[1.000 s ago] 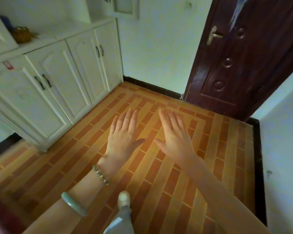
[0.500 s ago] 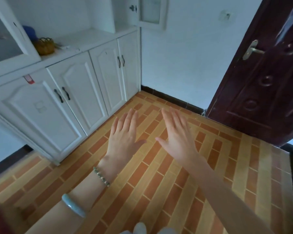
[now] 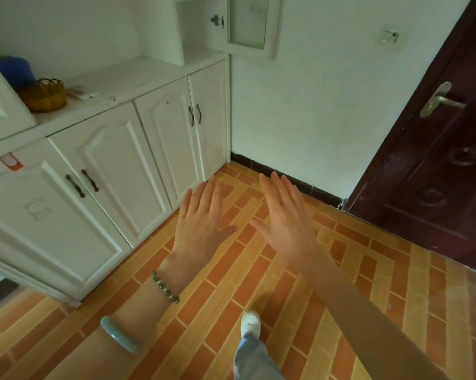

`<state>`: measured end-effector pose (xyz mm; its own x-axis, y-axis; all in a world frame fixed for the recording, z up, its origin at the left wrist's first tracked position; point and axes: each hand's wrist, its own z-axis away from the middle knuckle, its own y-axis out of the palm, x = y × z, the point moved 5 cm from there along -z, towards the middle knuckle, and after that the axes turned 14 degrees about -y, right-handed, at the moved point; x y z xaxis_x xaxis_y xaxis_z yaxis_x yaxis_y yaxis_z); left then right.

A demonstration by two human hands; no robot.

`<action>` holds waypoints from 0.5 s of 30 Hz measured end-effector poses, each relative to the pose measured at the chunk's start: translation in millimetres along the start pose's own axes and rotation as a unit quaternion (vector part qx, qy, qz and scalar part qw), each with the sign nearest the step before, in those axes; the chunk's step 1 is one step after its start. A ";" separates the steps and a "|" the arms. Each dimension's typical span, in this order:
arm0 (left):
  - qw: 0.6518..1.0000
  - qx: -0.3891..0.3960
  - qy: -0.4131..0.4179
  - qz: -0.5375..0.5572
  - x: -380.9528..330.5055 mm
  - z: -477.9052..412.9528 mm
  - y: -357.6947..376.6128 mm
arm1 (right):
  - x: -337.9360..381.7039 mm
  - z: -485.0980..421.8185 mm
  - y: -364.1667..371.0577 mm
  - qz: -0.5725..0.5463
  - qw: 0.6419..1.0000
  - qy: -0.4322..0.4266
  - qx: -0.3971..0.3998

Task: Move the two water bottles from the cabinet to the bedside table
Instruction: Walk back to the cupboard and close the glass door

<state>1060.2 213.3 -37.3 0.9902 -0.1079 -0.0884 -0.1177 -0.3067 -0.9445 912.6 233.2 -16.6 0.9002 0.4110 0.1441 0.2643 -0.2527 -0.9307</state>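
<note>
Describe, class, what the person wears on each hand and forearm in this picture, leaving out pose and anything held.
The left hand is bare; its wrist carries a bead bracelet of dark green and pale beads, and further up the forearm sits a smooth, pale green bangle. The right hand and forearm are bare: no sleeve, watch or jewellery shows. No rings are visible on the fingers of either hand.

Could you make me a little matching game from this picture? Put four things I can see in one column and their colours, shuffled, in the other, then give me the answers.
Things:
1. basket
2. door
3. bangle
4. cabinet

Colours:
A. white
B. pale green
C. orange-brown
D. dark reddish brown

Pairs: 1-C, 2-D, 3-B, 4-A
</note>
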 end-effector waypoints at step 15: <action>0.998 -0.015 -0.046 0.028 -37.9 -243.4 62.2 | -166.2 -203.7 24.8 -0.011 0.999 -0.033 0.017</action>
<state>997.2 -31.9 -15.7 0.9845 -0.0380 -0.1713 -0.1742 -0.3304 -0.9276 840.0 -19.7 4.9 0.8697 0.4724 0.1433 0.2709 -0.2139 -0.9385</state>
